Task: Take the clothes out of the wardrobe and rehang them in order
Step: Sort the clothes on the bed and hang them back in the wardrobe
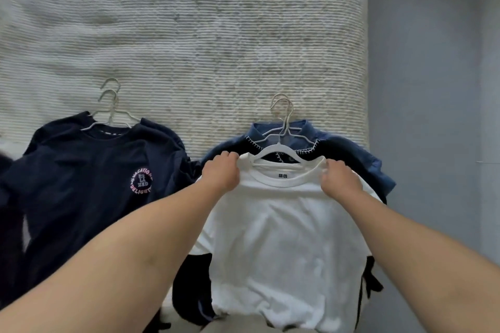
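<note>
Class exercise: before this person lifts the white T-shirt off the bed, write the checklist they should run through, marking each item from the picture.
1. Left hand grips the white T-shirt at its shoulder: ok.
2. Right hand grips the other shoulder: ok.
3. White hanger sits inside the collar: ok.
4. Its hook is free of the hangers beneath: cannot tell.
5. Navy T-shirt pile lies apart: ok.

Bed (189, 35), pale ribbed cover, carries two piles of hangered clothes near its front edge: left pile topped by a navy shirt (89, 184) with round pink print, right pile topped by a white T-shirt (284, 238) over blue and dark garments (359, 159).
</note>
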